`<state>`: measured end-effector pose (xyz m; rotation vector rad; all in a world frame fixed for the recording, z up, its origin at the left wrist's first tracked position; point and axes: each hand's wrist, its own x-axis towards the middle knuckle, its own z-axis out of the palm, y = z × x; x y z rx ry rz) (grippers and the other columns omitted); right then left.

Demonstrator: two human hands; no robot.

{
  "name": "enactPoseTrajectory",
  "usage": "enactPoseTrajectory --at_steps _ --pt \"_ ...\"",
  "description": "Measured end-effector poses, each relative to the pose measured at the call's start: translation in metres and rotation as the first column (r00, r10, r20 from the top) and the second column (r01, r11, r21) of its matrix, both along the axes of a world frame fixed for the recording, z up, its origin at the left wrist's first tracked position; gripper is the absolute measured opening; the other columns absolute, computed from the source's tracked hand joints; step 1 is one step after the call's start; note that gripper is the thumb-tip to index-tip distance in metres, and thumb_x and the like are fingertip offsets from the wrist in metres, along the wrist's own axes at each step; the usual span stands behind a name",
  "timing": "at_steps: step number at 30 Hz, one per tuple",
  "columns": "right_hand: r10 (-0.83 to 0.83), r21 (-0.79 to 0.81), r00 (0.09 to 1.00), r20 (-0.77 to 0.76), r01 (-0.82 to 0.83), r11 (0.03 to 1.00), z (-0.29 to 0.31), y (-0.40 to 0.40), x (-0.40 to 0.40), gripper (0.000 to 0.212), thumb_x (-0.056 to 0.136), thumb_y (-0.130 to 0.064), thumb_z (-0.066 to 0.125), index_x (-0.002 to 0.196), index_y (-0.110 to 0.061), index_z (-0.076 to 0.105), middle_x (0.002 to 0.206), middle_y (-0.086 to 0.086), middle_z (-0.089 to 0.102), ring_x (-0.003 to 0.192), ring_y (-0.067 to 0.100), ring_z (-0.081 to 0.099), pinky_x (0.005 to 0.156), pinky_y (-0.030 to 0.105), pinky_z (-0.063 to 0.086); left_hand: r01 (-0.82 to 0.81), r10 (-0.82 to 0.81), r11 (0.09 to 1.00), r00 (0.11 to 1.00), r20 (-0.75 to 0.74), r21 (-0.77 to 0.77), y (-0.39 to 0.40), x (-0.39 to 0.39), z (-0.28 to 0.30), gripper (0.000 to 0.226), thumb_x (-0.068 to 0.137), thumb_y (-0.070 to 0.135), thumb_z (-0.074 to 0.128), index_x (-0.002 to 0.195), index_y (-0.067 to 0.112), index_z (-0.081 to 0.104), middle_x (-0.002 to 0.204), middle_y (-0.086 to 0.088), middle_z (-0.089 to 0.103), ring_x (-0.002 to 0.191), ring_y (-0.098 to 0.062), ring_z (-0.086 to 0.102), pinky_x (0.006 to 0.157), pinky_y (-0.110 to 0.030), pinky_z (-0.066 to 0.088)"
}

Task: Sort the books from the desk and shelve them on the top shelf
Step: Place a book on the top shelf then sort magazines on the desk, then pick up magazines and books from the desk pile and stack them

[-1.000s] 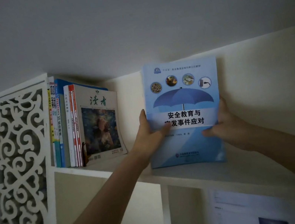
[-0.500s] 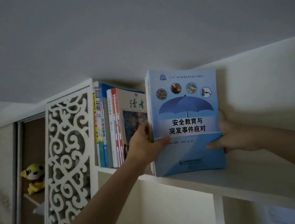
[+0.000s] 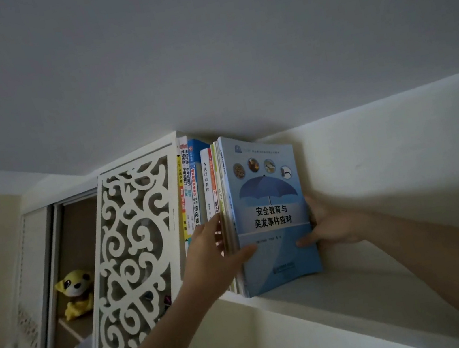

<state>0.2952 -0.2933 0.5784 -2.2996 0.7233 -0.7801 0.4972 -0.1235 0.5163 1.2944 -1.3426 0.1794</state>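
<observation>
At far left a yellow plush toy (image 3: 75,292) sits in a dim recess behind a sliding door frame, and just right of it stands a white fretwork side panel (image 3: 133,262) that closes off the left end of the top shelf (image 3: 348,290). Against the panel's inner face a row of upright books (image 3: 194,188) stands with spines outward. The left hand (image 3: 214,255) reaches up at the front of this row, its thumb laid across the lower left of the blue umbrella-cover book (image 3: 272,212) and its fingers spread against the spines beside it; whether the fingers wrap anything cannot be told. The blue book stands upright on the shelf board, pressed against the right end of the row, its front cover facing out. The right hand (image 3: 331,225) grips the book's right edge, thumb on the front cover and fingers hidden behind it. To the right the shelf board runs on along the pale wall
</observation>
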Motion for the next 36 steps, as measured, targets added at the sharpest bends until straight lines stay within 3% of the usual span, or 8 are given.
enactPoseTrajectory --at_steps 3,7,10,14,23,27,30,36 --pt "-0.048 -0.107 0.998 0.044 0.053 0.993 -0.003 0.014 0.005 0.102 0.064 -0.004 0.086 0.142 -0.028 0.025 0.135 0.001 0.053 0.124 0.026 0.052 0.095 0.049 0.05 0.163 -0.165 0.983 0.986 0.015 0.086 0.012 0.009 -0.012 0.086 0.074 0.021 0.08 0.145 0.023 0.033 0.127 0.003 0.048 0.12 -0.014 0.051 0.096 -0.037 0.053" --pt "-0.247 -0.459 0.963 0.109 0.269 0.847 0.001 0.066 0.017 0.1 0.076 -0.042 0.077 0.151 -0.027 0.012 0.14 0.001 0.043 0.126 0.023 0.046 0.091 0.032 0.048 -0.037 0.038 0.999 0.996 0.077 -0.022 0.006 0.0 -0.016 0.087 0.07 0.032 0.082 0.144 0.019 0.037 0.123 0.003 0.05 0.111 -0.012 0.054 0.094 -0.031 0.053" --pt "-0.16 -0.336 0.986 0.05 0.167 0.927 -0.007 0.113 0.032 0.099 0.077 -0.061 0.066 0.151 -0.038 0.004 0.15 -0.008 0.031 0.132 0.022 0.041 0.076 0.029 0.054 -0.099 0.109 0.992 0.986 0.13 -0.076 0.0 -0.009 -0.019 0.091 0.072 0.038 0.079 0.147 0.017 0.032 0.124 0.001 0.046 0.111 -0.013 0.05 0.096 -0.024 0.047" --pt "-0.189 -0.455 0.977 0.093 0.211 0.865 -0.029 0.121 0.056 0.11 0.077 -0.052 0.072 0.153 -0.027 -0.004 0.154 -0.001 0.031 0.138 0.018 0.035 0.105 0.036 0.04 -0.125 0.099 0.989 0.953 0.286 0.077 0.004 0.011 -0.022 0.093 0.078 0.043 0.072 0.151 0.027 0.018 0.127 0.005 0.033 0.12 -0.013 0.04 0.106 -0.03 0.042" --pt "-0.257 -0.389 0.965 0.042 0.253 0.886 -0.047 0.102 0.069 0.124 0.073 -0.05 0.076 0.148 -0.034 -0.022 0.15 0.004 0.032 0.132 0.021 0.04 0.104 0.035 0.041 -0.24 0.272 0.961 0.898 0.346 -0.135 -0.017 0.027 -0.029 0.104 0.056 0.057 0.079 0.145 0.033 0.029 0.137 0.006 0.028 0.126 -0.012 0.023 0.109 -0.037 0.035" --pt "-0.227 -0.352 0.973 0.026 0.222 0.909 -0.045 0.097 0.066 0.129 0.069 -0.053 0.078 0.147 -0.038 -0.023 0.154 0.002 0.023 0.139 0.022 0.032 0.109 0.039 0.036 -0.108 0.164 0.985 0.824 0.542 -0.133 -0.018 0.041 -0.024 0.111 0.066 0.054 0.073 0.152 0.037 0.005 0.155 0.025 0.001 0.141 -0.002 0.004 0.113 -0.037 0.014" --pt "-0.187 -0.31 0.98 -0.063 0.158 0.937 -0.036 0.095 0.055 0.133 0.067 -0.046 0.082 0.145 -0.039 -0.025 0.157 -0.007 0.017 0.142 0.017 0.024 0.111 0.031 0.029 -0.15 0.171 0.985 0.716 0.676 -0.09 -0.017 0.047 -0.021 0.109 0.074 0.049 0.072 0.151 0.036 -0.004 0.154 0.029 -0.017 0.142 0.006 -0.015 0.113 -0.036 -0.001" --pt "-0.162 -0.287 0.984 -0.069 0.136 0.948 -0.035 0.092 0.052 0.134 0.065 -0.043 0.084 0.144 -0.044 -0.023 0.158 -0.008 0.015 0.142 0.018 0.025 0.111 0.035 0.031 -0.193 0.223 0.974 0.702 0.677 -0.12 -0.018 0.046 -0.02 0.111 0.069 0.051 0.074 0.152 0.035 0.001 0.157 0.023 -0.01 0.145 0.0 -0.008 0.115 -0.036 0.002"
